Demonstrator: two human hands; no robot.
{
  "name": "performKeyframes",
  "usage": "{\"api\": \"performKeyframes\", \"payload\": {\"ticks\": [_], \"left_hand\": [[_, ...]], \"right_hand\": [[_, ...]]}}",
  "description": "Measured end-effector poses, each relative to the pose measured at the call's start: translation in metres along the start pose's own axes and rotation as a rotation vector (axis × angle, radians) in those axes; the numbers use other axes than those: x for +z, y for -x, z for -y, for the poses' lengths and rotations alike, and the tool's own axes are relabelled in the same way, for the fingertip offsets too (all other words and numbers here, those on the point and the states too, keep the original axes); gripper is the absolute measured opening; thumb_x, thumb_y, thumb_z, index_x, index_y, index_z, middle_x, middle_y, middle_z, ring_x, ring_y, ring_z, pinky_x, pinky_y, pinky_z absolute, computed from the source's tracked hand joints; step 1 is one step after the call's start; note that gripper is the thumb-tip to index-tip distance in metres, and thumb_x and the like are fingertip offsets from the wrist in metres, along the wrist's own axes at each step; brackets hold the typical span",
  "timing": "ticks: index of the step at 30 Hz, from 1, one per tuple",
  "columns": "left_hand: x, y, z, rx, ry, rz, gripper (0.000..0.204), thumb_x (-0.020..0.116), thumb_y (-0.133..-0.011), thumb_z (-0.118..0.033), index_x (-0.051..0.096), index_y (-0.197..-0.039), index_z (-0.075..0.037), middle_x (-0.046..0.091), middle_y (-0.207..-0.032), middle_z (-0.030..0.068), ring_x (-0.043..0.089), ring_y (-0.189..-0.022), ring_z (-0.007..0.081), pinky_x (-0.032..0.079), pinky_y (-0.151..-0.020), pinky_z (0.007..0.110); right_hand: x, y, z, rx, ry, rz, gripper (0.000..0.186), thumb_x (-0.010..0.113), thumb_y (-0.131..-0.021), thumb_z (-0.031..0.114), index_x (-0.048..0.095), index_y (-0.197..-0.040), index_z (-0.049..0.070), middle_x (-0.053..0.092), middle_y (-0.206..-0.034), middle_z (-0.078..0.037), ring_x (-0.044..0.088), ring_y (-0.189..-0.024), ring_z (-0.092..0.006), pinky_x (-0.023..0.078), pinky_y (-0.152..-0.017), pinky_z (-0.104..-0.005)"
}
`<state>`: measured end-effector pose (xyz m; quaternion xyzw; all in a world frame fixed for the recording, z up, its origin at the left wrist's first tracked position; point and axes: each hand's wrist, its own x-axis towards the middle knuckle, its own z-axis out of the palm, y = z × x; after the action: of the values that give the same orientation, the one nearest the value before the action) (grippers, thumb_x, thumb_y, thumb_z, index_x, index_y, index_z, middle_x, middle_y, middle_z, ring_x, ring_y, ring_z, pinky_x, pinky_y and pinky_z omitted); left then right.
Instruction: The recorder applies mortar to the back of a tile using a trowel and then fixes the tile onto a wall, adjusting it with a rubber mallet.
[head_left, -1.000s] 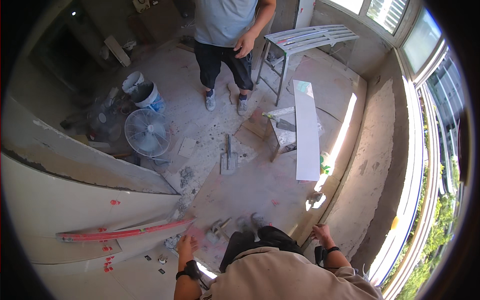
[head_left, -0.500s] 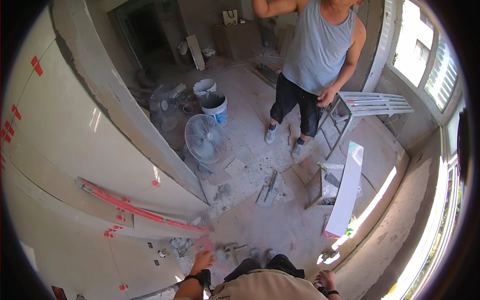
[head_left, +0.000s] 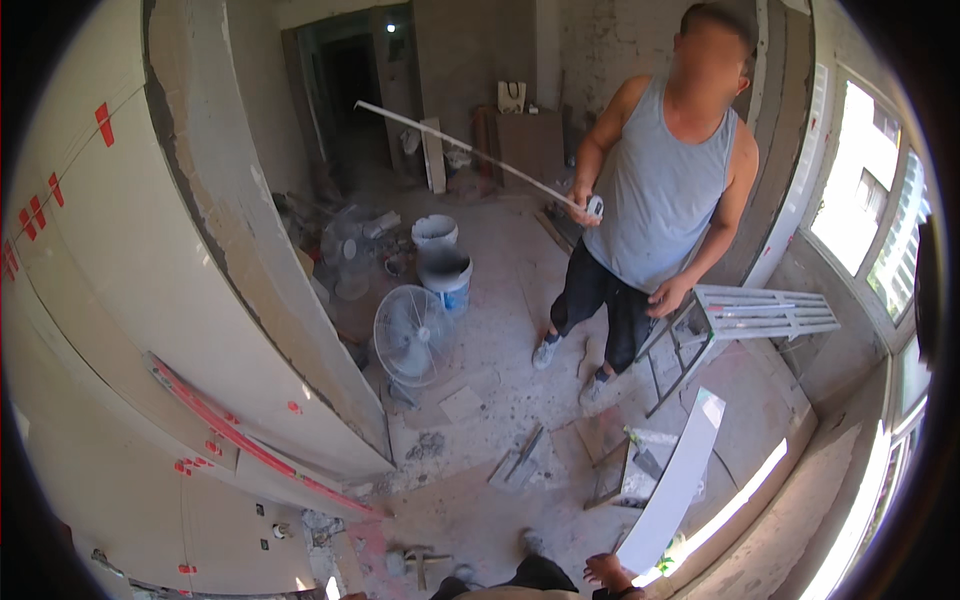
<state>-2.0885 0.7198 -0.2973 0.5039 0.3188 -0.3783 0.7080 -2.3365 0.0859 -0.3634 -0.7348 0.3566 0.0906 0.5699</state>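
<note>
**Right hand (head_left: 606,571) is now right by the long white panel (head_left: 674,482)**

So, clock centred on the wearer, 12 straight ahead. Biggest change from half a second ago: the right hand was well short of the panel, and now it's just beside the near end, around 1 to 2 o'clock. Fingers look loosely spread, nothing gripped that I can see, and I can't tell if it's actually touching. I'd say the panel's in easy reach now. Left hand is out of view, so no clue what it's doing.

Panel runs away toward 1 o'clock, over the right-hand part of a dusty stool (head_left: 632,482) with a putty knife (head_left: 646,460) on top. The head's also tipped up, so the co-worker (head_left: 668,150) at nearly 1 o'clock now shows a tape measure (head_left: 594,206) in one hand, blade sticking out toward 10.

Edges: panel's right side faces the window-side ledge (head_left: 790,500) at 2–3 o'clock, kinda tight. Far end points at the slatted platform (head_left: 760,328), with a gap. More room toward 11–12 on the floor (head_left: 490,522), but mind the plastering trowel (head_left: 516,462) at 12 and the hammer (head_left: 421,570) near the feet at 10.
</note>
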Motion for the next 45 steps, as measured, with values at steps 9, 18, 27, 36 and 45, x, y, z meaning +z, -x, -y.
{"api": "performKeyframes", "payload": {"ticks": [9, 18, 27, 36, 45], "left_hand": [[0.066, 0.045, 0.112, 0.005, -0.196, -0.175, 0.048, 0.057, -0.091, -0.041, 0.048, -0.13, -0.015, 0.06, -0.112, 0.0099, 0.062, -0.09, 0.0303, 0.053, -0.065, 0.048], [0.123, -0.025, 0.121, 0.765, -0.462, -0.619, 0.044, 0.062, -0.082, -0.039, 0.061, -0.116, -0.01, 0.067, -0.081, 0.0059, 0.064, -0.074, 0.0187, 0.052, -0.065, 0.034], [0.121, 0.154, 0.227, 0.127, 0.206, -0.846, 0.033, 0.058, -0.084, -0.027, 0.068, -0.104, -0.003, 0.07, -0.085, 0.006, 0.068, -0.075, 0.0185, 0.053, -0.059, 0.034], [0.054, 0.21, 0.46, 0.061, 0.32, -1.271, 0.03, 0.06, -0.072, -0.025, 0.07, -0.083, 0.002, 0.068, -0.087, 0.0223, 0.066, -0.085, 0.0371, 0.052, -0.078, 0.042], [0.118, 0.226, 0.493, -0.128, 0.34, -1.45, 0.033, 0.066, -0.077, -0.024, 0.067, -0.099, 0.001, 0.068, -0.079, 0.0122, 0.067, -0.071, 0.0255, 0.054, -0.062, 0.038]], "right_hand": [[-0.054, -0.067, 0.076, 0.36, -0.137, 0.191, 0.02, 0.056, -0.091, 0.028, 0.06, -0.101, 0.011, 0.064, -0.08, -0.004, 0.06, -0.057, -0.0197, 0.047, -0.047, -0.0324], [-0.041, -0.155, 0.261, 0.11, 0.083, 0.427, 0.015, 0.053, -0.088, 0.027, 0.054, -0.088, 0.012, 0.057, -0.07, -0.004, 0.054, -0.051, -0.0188, 0.043, -0.043, -0.0333], [0.032, -0.127, 0.298, 0.176, 0.281, 0.561, 0.017, 0.05, -0.086, 0.025, 0.048, -0.074, 0.013, 0.049, -0.061, -0.003, 0.049, -0.045, -0.018, 0.038, -0.039, -0.0342], [0.05, -0.18, 0.256, 0.468, 0.145, 0.935, 0.024, 0.048, -0.085, 0.018, 0.04, -0.062, 0.015, 0.042, -0.054, -0.002, 0.04, -0.039, -0.0147, 0.032, -0.034, -0.0311], [0.127, -0.032, 0.33, 0.007, 0.581, 0.73, 0.009, 0.05, -0.084, 0.008, 0.052, -0.079, 0.001, 0.054, -0.062, -0.009, 0.054, -0.044, -0.0189, 0.042, -0.036, -0.0295]]}}
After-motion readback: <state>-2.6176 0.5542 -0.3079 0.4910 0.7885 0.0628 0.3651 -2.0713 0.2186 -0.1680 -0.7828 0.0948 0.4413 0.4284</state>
